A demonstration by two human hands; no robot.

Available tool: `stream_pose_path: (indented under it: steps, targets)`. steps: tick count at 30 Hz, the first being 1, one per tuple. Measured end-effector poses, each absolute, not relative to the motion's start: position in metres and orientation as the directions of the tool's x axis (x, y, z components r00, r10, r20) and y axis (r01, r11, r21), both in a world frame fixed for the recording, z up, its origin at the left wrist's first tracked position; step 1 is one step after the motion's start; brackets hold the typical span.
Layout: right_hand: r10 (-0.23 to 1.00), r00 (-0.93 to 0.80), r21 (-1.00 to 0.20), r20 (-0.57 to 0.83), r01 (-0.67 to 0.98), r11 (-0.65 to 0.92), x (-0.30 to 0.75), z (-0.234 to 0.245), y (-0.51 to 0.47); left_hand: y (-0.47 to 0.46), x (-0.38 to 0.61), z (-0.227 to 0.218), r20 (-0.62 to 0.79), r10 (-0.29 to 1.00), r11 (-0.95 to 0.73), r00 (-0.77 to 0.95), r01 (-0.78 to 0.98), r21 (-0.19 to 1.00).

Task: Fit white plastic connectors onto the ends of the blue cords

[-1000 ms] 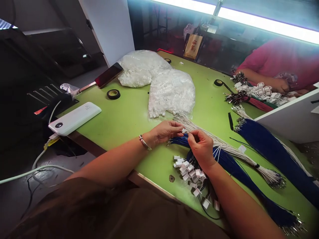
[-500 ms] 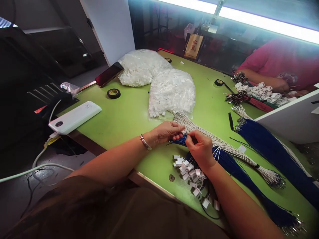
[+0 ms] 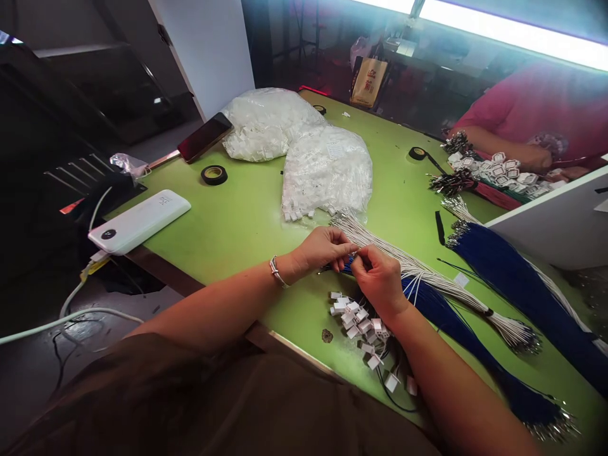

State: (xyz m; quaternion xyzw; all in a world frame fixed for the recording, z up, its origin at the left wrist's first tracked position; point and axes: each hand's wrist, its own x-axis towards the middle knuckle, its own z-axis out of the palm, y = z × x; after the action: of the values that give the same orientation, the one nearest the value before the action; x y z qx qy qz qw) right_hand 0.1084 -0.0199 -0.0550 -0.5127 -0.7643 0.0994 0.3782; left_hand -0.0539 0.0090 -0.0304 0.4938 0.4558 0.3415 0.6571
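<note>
My left hand point(image 3: 320, 249) and my right hand point(image 3: 377, 280) meet fingertip to fingertip above the green table point(image 3: 237, 221). Both are pinched on something small between them; in the earlier frames it looked like a small white connector with a thin wire. Under the hands lie a bundle of white wires point(image 3: 427, 272) and a bundle of blue wires point(image 3: 456, 329). A heap of small white connectors on dark wires point(image 3: 363, 326) sits just below my right wrist, near the table's front edge.
Two clear bags of white parts point(image 3: 327, 168) lie beyond my hands. A white power bank point(image 3: 140, 221), a tape roll point(image 3: 213, 175) and a phone point(image 3: 205, 136) are at the left. More blue wires point(image 3: 517, 285) lie right. Another person in pink point(image 3: 532, 114) works across the table.
My hands have drawn closer together and shifted slightly up the table; the small white piece seen between the fingertips is now covered by them.
</note>
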Motion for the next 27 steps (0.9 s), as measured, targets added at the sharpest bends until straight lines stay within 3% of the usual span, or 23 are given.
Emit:
stream_pose_path:
  steps: [4,8,12,17,19,23,27]
  targets:
    - [0.929,-0.138,-0.697,0.343,0.626,0.35,0.11,-0.053,-0.018,0.015,-0.058,-0.04,-0.252,0.912,0.28,0.322,-0.042,0.959]
    - [0.925,-0.188,-0.662,0.33,0.652,0.369,0.111,-0.054,-0.016,0.018,-0.058,-0.047,-0.257,0.901,0.275,0.35,-0.002,0.961]
    - [0.919,-0.216,-0.65,0.329,0.655,0.386,0.111,-0.053,-0.017,0.015,-0.062,-0.04,-0.285,0.878,0.265,0.383,0.106,0.958]
    - [0.954,-0.269,-0.763,0.133,0.586,0.272,0.119,-0.045,-0.003,0.013,-0.077,-0.023,-0.364,0.78,0.211,0.508,0.335,0.918]
    - [0.96,-0.227,-0.694,0.164,0.665,0.275,0.119,-0.045,0.009,0.01,-0.078,-0.018,-0.385,0.719,0.171,0.578,0.39,0.905]
    - [0.949,-0.244,-0.43,0.203,0.848,0.31,0.108,-0.052,0.03,-0.001,-0.072,-0.019,-0.339,0.681,0.076,0.649,0.397,0.914]
    - [0.926,-0.324,-0.28,0.195,0.886,0.369,0.1,-0.057,0.041,-0.005,-0.068,-0.024,-0.348,0.671,0.055,0.654,0.424,0.904]
